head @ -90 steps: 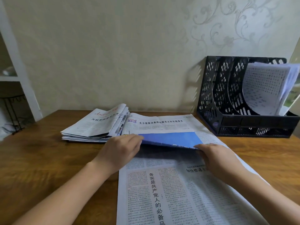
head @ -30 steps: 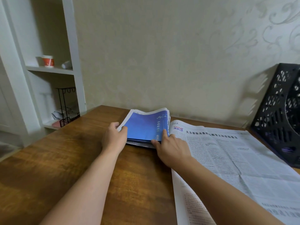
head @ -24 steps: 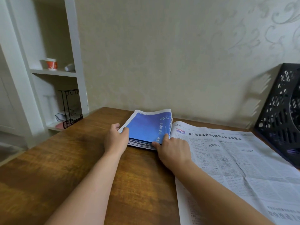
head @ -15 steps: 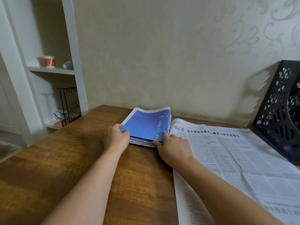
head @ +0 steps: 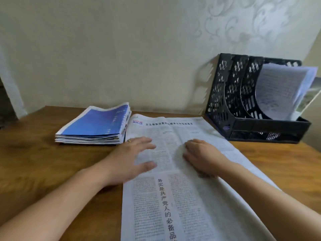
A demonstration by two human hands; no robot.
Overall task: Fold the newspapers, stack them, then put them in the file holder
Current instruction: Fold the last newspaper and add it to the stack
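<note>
A folded newspaper stack [head: 93, 127] with a blue top page lies just left of an open newspaper [head: 173, 188] spread flat, while a black file holder [head: 243, 122] stands upright at right, holding papers.

2 bare forearms, no sleeves; left hand [head: 133, 157] with perhaps a ring (gold-toned, blurred).
</note>
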